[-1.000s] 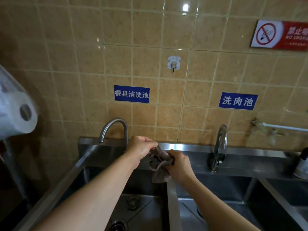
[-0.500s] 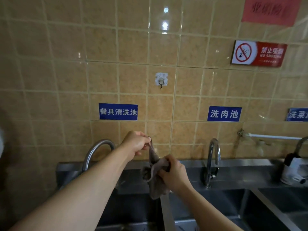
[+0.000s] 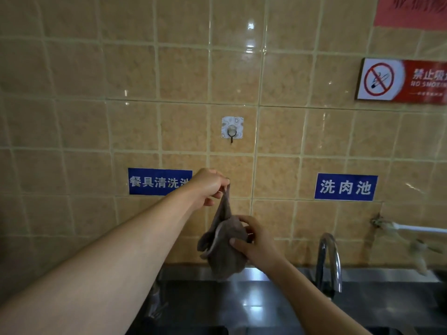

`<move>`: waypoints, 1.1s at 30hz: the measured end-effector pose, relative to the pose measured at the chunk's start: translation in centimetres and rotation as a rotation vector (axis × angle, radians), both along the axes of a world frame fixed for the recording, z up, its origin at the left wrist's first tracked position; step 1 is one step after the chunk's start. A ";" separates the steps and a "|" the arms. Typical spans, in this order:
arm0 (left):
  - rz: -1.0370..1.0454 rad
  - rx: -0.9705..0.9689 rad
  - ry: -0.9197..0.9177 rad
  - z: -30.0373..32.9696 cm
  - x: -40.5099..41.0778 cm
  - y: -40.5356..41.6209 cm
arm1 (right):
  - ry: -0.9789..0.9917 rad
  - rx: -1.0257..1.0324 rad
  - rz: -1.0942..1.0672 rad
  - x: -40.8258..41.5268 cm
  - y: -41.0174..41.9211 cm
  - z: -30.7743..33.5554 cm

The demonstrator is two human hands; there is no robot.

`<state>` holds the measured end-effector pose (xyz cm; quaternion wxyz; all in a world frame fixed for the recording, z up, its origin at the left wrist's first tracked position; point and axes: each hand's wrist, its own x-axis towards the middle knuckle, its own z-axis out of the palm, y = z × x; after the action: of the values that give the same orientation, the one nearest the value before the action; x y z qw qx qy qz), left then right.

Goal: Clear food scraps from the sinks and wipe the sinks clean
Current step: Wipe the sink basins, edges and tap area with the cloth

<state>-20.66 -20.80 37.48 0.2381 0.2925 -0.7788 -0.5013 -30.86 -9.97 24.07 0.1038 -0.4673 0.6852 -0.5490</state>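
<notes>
A grey-brown cloth point(image 3: 223, 247) hangs in the air in front of the tiled wall, above the steel back ledge of the sinks point(image 3: 254, 298). My left hand point(image 3: 208, 187) pinches the cloth's top corner and holds it high. My right hand point(image 3: 251, 243) grips the bunched lower part of the cloth from the right. A small adhesive wall hook point(image 3: 232, 131) sits on the tile a little above my left hand, with nothing on it. The sink basins are almost out of view at the bottom edge.
A curved steel faucet point(image 3: 329, 262) rises right of my right hand. Another faucet point(image 3: 157, 301) is mostly hidden behind my left forearm. Blue labels point(image 3: 346, 187) and a no-smoking sign point(image 3: 401, 81) are on the wall. A white pipe point(image 3: 411, 229) runs along the right wall.
Both hands have lifted the cloth upward toward the wall hook, my left hand rising most. The view has tilted up, so the sink basins have dropped out of sight.
</notes>
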 end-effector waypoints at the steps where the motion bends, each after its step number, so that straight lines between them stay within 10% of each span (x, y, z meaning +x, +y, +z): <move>1: 0.006 -0.009 0.002 0.3 -0.8 -0.3 | 0.032 -0.011 -0.002 -0.9 -0.3 0.0; 33: 0.295 -0.226 0.244 5.8 -16.7 -10.5 | 0.049 0.202 -0.092 -15.9 -4.1 -3.3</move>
<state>-37.37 -31.29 43.25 0.4326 0.3118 -0.7443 -0.4021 -46.80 -14.04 20.73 0.1082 -0.4357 0.7602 -0.4697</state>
